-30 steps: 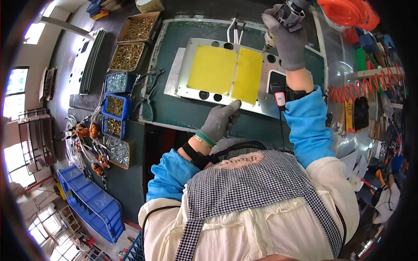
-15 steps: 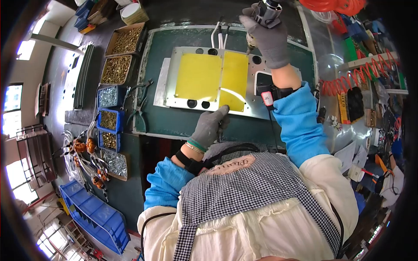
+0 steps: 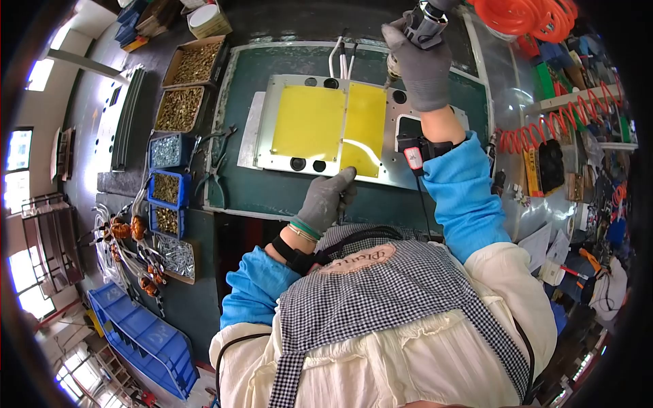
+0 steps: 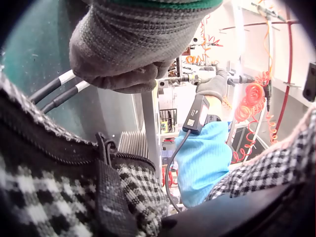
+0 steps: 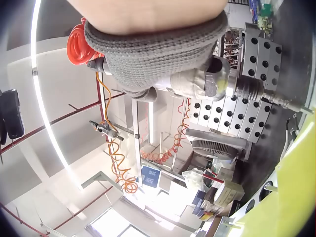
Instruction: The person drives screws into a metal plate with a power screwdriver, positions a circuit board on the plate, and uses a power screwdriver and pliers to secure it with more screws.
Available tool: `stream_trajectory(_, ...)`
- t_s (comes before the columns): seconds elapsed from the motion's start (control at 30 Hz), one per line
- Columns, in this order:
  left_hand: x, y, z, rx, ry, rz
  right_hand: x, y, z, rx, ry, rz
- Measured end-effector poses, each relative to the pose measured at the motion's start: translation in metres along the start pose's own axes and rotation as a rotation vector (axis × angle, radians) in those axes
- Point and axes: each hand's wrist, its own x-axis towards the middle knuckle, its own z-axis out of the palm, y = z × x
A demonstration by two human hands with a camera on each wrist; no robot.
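My gloved right hand (image 3: 423, 71) grips a pneumatic screwdriver (image 5: 244, 88), whose silver body sticks out above the fist. Its bit points down at the far part of a perforated metal panel (image 3: 269, 146), just right of the narrower yellow sheet (image 3: 366, 122). A wider yellow sheet (image 3: 309, 122) lies beside it on the same panel. My gloved left hand (image 3: 324, 200) holds the panel's near edge, one fingertip on top by the narrow sheet's corner and the other fingers curled. In the left wrist view, the curled left hand (image 4: 133, 49) is close to the panel's edge.
Left of the green work mat (image 3: 272, 197) stand blue bins (image 3: 168, 188) and cardboard boxes (image 3: 194, 61) of small metal fasteners. Pliers (image 3: 216, 183) lie on the mat's left edge. White cables (image 3: 343, 61) extend behind the panel. A red coiled hose (image 3: 544, 126) hangs at right.
The head view has shifted, so the bench appears further left and lower than a second ago. Both hands keep nearly the same places on the panel; the right hand has tilted slightly.
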Motion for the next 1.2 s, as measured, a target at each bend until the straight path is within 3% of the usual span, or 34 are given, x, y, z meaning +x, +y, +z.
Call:
stream_trajectory(0.33, -0.001, 0.001, -0.001, -0.021, -0.024, 0.033, -0.004, -0.007, 0.004, 0.06, -0.004, 0.077)
stream_trajectory(0.53, -0.001, 0.0, -0.001, -0.033, -0.03, 0.043, 0.005, 0.011, 0.004, -0.196, 0.011, -0.104)
stream_trajectory(0.63, 0.001, -0.002, -0.002, -0.021, -0.031, 0.06, 0.005, 0.014, 0.006, -0.167, 0.017, -0.097)
stream_trajectory(0.9, 0.0, 0.0, -0.001, -0.013, 0.005, 0.015, 0.011, -0.003, 0.003, 0.154, -0.004, 0.008)
stream_trajectory(1.03, 0.003, -0.002, -0.005, -0.037, -0.029, -0.015, 0.024, -0.065, -0.017, 0.422, -0.056, 0.148)
stream_trajectory(1.07, 0.002, -0.003, -0.005, -0.035, -0.036, -0.001, 0.028, -0.065, -0.018, 0.376, 0.007, 0.029)
stream_trajectory(1.17, -0.002, 0.004, -0.002, -0.036, -0.024, -0.009, 0.021, -0.095, -0.019, 0.502, 0.144, 0.051)
stream_trajectory(1.2, -0.003, 0.005, -0.001, -0.039, -0.013, -0.024, 0.02, -0.094, -0.025, 0.498, 0.1, 0.036)
